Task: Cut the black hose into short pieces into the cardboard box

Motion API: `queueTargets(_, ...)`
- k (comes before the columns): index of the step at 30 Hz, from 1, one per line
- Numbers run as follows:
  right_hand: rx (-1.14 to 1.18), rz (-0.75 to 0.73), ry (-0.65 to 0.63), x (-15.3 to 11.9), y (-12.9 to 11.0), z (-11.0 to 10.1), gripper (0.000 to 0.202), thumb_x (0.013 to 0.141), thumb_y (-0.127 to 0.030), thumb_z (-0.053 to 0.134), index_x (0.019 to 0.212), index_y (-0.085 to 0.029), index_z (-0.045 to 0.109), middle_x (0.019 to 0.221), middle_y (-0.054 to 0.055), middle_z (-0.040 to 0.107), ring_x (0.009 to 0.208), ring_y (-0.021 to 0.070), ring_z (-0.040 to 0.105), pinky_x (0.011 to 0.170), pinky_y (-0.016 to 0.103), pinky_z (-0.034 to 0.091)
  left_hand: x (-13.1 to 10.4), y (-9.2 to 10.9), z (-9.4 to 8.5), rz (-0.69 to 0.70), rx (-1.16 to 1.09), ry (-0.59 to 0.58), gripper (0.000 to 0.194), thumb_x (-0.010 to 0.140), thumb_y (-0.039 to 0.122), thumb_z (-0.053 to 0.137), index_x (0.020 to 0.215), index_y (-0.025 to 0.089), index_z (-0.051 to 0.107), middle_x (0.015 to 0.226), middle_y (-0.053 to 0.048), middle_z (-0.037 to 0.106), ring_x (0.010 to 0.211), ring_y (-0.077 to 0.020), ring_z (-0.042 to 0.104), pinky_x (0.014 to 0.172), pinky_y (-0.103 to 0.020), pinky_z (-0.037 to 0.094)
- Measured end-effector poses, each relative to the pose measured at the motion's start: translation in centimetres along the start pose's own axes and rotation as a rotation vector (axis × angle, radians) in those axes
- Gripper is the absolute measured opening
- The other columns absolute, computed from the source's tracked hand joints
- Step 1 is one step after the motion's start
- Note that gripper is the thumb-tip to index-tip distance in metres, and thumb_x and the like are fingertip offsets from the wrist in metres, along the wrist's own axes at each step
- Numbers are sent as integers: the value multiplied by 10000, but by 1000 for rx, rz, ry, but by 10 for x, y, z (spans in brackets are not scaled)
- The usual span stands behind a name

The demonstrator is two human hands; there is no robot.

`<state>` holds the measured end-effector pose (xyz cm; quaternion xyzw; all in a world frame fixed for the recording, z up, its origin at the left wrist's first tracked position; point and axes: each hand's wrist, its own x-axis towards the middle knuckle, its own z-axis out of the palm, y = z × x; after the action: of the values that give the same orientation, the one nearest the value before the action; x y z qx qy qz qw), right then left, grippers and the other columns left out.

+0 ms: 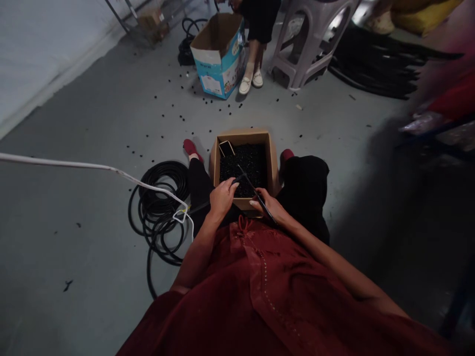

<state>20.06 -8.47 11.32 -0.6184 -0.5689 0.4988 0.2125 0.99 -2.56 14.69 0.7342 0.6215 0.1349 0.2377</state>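
Between my knees stands an open cardboard box, with many small black pieces inside it. My left hand is closed around a black rubber strip, whose short end sticks out past the fingers over the box. My right hand grips what look like dark scissors. Their blades point up and left and meet the strip's end; whether they are parted I cannot make out. A dark rectangular object with a light rim, like a phone, leans in the box's far left corner.
Coiled black tubing lies on the floor at my left, crossed by a white cable. Ahead are a blue-and-white carton, a seated person's shoes and a plastic stool. Black strips lie far right; black bits dot the floor.
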Motion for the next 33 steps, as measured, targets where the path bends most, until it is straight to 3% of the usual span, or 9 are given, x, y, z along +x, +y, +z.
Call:
queueTargets(17,-6,-2,-72,1,-1,-2,640,826,-560,623,1312,-177,464,1064,109,694,944,265,659,822,350,484,0,2,3,-2,81,-12,384,1011,383,447,1309,226,631,1270,-66,695,1167,-191,648,979,-269,485)
queueTargets(29,33,10,-30,5,-4,4,570,863,-550,573,1287,-182,474,1090,113,691,975,261,654,846,359,481,-1,6,2,3,134,-58,410,1022,404,407,1343,237,601,1271,-50,692,1148,-178,649,952,-238,469)
queueTargets(33,-23,29,-14,6,-9,3,489,888,-518,543,1249,-190,509,991,81,699,889,241,659,779,328,477,-1,7,-1,21,178,-82,405,1027,409,389,1331,246,602,1234,-48,704,1123,-171,656,911,-228,473)
